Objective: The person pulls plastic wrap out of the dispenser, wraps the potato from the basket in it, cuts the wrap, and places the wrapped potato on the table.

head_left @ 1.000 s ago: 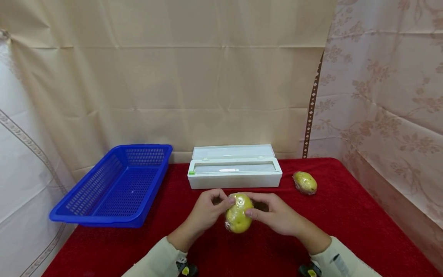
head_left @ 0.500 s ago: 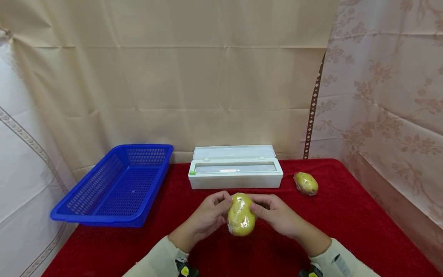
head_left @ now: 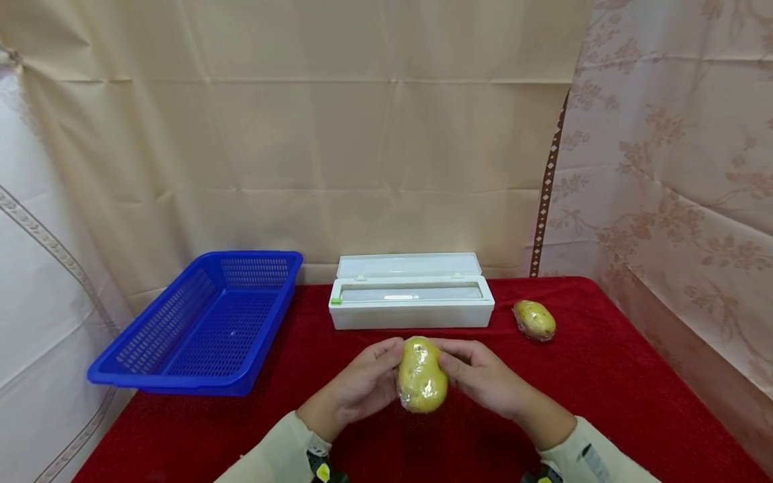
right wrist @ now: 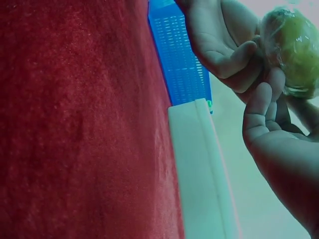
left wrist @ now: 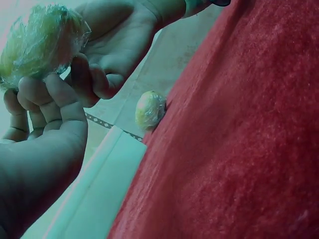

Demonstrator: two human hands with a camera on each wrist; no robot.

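Between my two hands, over the red cloth, is a yellow potato (head_left: 421,379) wrapped in clear plastic film. My left hand (head_left: 370,381) holds its left side near the top, thumb at the edge. On the opposite side my right hand (head_left: 486,377) grips it, thumb along the right edge and fingers behind. Crinkled film on the potato's underside (left wrist: 42,47) shows in the left wrist view, where fingertips press against it. A second wrapped potato (head_left: 534,320) lies on the cloth at the right, apart from both hands.
Beyond my hands stands a white cling film dispenser (head_left: 412,316) with its clear lid raised and a green slider at its left end. A blue perforated plastic basket (head_left: 172,383) sits on the left. Red cloth (head_left: 610,396) covers the table, with curtains behind and beside it.
The potato has turned in my hands and shifted slightly right and nearer, showing a smoother face. My right thumb has slid from its front to its edge; my left thumb has drawn back.
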